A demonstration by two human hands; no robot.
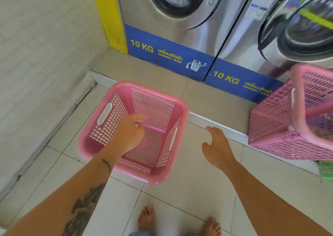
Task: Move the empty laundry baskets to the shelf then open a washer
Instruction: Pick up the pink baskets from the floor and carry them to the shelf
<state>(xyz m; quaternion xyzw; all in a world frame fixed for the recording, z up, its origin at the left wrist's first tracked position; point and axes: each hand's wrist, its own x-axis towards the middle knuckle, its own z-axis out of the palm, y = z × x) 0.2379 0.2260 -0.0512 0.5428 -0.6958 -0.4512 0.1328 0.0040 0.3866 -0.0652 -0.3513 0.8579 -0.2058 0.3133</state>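
Pink basket (108,146) under left grip (130,133)

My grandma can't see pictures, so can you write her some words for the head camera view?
A person's left hand reaches into an empty pink laundry basket on a tiled floor, while the right hand hovers open beside it. A second pink basket lies tipped at right, before two steel 10 KG washers.

An upright basket (133,131) stood on the floor (189,181) at centre. A tilted basket (295,116) lay at three o'clock. Two washers (173,17) (295,28) stood side by side at twelve and one o'clock, a wall (41,59) at nine.
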